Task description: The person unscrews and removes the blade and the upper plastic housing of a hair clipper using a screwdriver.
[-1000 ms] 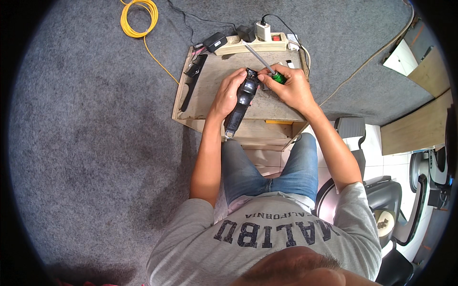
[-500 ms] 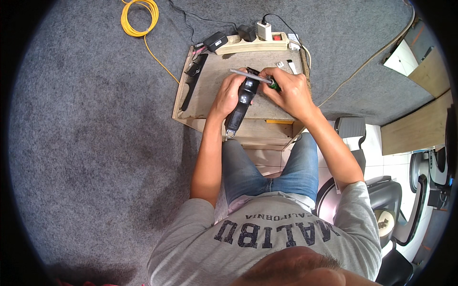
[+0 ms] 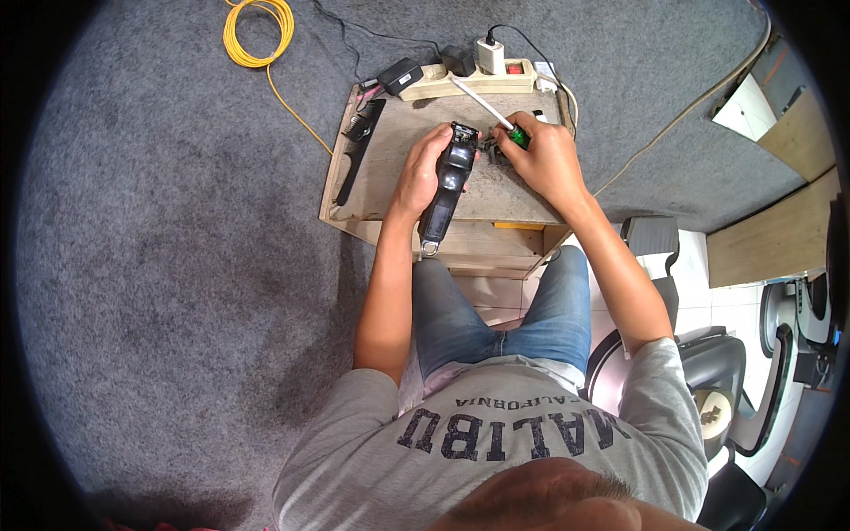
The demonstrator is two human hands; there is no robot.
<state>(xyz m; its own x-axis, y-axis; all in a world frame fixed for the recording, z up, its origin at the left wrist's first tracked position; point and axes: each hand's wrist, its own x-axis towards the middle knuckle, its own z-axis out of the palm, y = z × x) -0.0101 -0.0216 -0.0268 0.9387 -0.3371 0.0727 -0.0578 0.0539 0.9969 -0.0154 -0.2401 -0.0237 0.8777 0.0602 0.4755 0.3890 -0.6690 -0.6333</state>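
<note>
My left hand (image 3: 420, 177) is wrapped round a black hair clipper (image 3: 450, 181), its blade end pointing away from me and its hanging loop towards my lap. In my right hand (image 3: 547, 159) is a screwdriver (image 3: 483, 104) with a green handle, its pale shaft slanting up and left, apart from the clipper. Small dark pieces (image 3: 494, 152) show beside the right fingers, just right of the clipper head; whether the fingers hold them I cannot tell. Both hands are over a worn wooden table (image 3: 403, 133). A black comb (image 3: 359, 150) lies along its left edge.
A power strip (image 3: 469, 86) with plugs and a black adapter (image 3: 400, 77) runs along the table's far edge. Cables trail over the grey carpet (image 3: 195, 221), where a yellow cable coil (image 3: 232, 40) lies. To the right stand black chairs (image 3: 717, 367) and wooden panels (image 3: 770, 230).
The screwdriver has come off the clipper head, its tip swinging up and away from me. My right hand has shifted slightly right. The dark pieces now show beside it.
</note>
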